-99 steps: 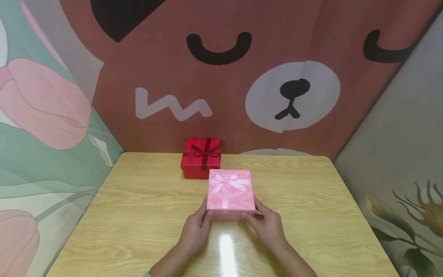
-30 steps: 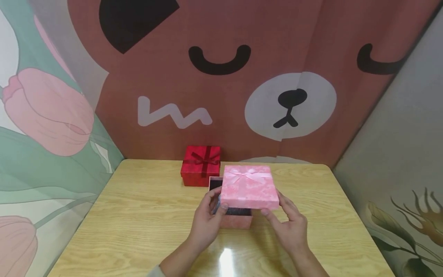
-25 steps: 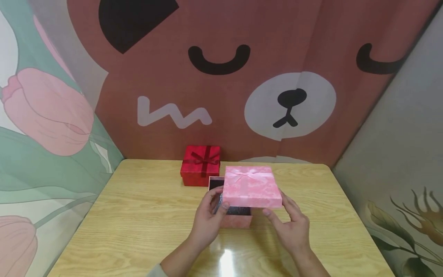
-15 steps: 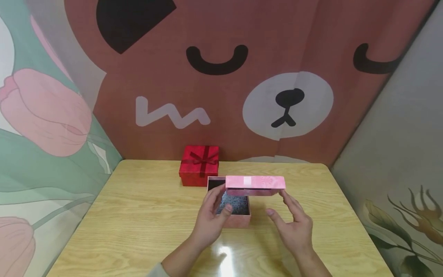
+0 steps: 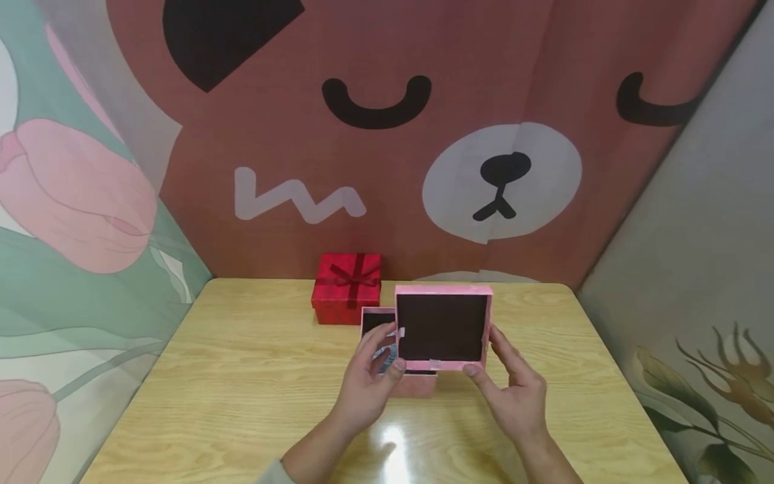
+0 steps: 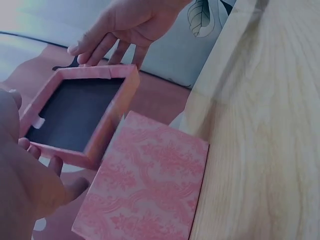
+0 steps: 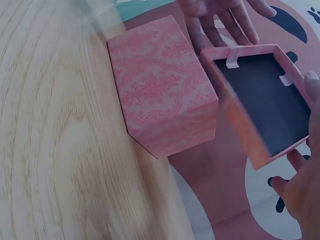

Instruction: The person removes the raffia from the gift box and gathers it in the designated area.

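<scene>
Both hands hold the pink gift box lid up between them, its dark inside turned toward me. My left hand grips its left side, thumb at the lower left corner. My right hand holds the right side, with the thumb at the lower edge and fingers along the side. The lid hangs over the pink box base, which stands uncovered on the table and is partly hidden. Bluish-grey filling shows inside the base. In the right wrist view, the patterned side of the box base is near the lid.
A red gift box with a dark red ribbon stands behind and left of the pink base, near the back edge of the wooden table. A brown bear-print backdrop rises right behind the table.
The pink lid has come off its base, moved up and to the right, and tilted so its dark inside now faces me. The red box has stayed in place.
</scene>
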The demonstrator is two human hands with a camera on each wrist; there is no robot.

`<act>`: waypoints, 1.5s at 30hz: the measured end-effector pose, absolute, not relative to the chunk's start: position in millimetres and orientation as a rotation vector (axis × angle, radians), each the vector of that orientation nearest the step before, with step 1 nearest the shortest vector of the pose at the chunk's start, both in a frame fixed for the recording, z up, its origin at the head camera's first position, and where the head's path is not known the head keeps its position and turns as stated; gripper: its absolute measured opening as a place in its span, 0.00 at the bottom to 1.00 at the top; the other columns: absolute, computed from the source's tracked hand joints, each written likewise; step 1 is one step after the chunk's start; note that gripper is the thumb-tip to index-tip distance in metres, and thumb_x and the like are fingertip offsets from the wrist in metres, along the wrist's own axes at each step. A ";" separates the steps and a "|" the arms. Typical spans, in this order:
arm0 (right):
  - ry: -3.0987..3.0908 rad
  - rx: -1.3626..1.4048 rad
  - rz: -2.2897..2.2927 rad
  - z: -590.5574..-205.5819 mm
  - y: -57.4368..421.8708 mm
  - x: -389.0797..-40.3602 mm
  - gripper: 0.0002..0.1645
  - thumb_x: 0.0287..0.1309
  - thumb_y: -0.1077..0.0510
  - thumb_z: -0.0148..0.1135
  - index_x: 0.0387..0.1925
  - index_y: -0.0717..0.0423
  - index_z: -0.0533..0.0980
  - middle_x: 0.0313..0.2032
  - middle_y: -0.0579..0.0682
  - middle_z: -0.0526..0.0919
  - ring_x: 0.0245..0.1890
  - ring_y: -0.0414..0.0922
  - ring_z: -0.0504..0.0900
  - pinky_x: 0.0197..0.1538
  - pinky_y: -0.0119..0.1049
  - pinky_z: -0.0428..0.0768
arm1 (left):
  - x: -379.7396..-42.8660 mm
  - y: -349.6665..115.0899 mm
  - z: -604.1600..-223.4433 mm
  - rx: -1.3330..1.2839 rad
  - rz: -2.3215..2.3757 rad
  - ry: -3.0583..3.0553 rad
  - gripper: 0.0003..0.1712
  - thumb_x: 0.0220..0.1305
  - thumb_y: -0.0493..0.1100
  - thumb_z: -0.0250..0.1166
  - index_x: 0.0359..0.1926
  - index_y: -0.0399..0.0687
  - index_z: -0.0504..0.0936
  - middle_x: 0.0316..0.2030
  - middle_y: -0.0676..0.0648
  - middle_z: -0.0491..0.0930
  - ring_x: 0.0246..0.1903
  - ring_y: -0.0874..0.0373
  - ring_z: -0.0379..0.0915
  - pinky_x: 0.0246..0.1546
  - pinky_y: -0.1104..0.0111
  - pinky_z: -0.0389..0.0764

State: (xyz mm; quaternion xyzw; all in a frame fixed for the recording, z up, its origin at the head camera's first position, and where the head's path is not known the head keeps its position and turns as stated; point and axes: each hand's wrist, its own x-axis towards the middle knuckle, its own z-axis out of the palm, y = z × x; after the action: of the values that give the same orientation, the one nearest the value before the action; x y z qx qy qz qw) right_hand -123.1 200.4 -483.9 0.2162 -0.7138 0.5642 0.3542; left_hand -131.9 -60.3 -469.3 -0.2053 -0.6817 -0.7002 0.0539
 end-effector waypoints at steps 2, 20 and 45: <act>-1.837 0.584 1.488 -484.0 198.8 -124.4 0.49 0.35 0.83 0.77 0.65 0.78 0.71 0.59 0.76 0.77 0.63 0.53 0.80 0.66 0.37 0.78 | -132.4 -62.8 -468.9 -0.614 -2.122 -2.076 0.33 0.70 0.32 0.66 0.74 0.45 0.70 0.69 0.44 0.67 0.66 0.40 0.68 0.69 0.50 0.73; -1.925 0.730 1.597 -484.1 176.1 -127.9 0.64 0.30 0.73 0.87 0.73 0.71 0.64 0.63 0.71 0.76 0.54 0.49 0.78 0.58 0.30 0.81 | -135.4 -98.8 -463.4 -0.534 -2.186 -2.055 0.42 0.62 0.32 0.74 0.75 0.45 0.70 0.74 0.46 0.64 0.65 0.43 0.66 0.59 0.66 0.82; -2.259 0.533 1.500 -489.1 121.3 -137.3 0.58 0.40 0.59 0.88 0.74 0.55 0.70 0.71 0.51 0.73 0.60 0.50 0.80 0.61 0.42 0.83 | -135.1 -156.4 -473.5 -0.361 -1.982 -2.274 0.54 0.48 0.36 0.84 0.76 0.52 0.70 0.74 0.55 0.65 0.63 0.49 0.66 0.57 0.70 0.81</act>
State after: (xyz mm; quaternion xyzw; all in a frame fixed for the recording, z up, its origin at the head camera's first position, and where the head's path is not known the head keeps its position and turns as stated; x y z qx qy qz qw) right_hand -137.3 121.3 -489.1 0.1895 -0.8029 0.5331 0.1879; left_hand -135.1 -156.4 -473.5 -0.1186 -0.7475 -0.6515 0.0518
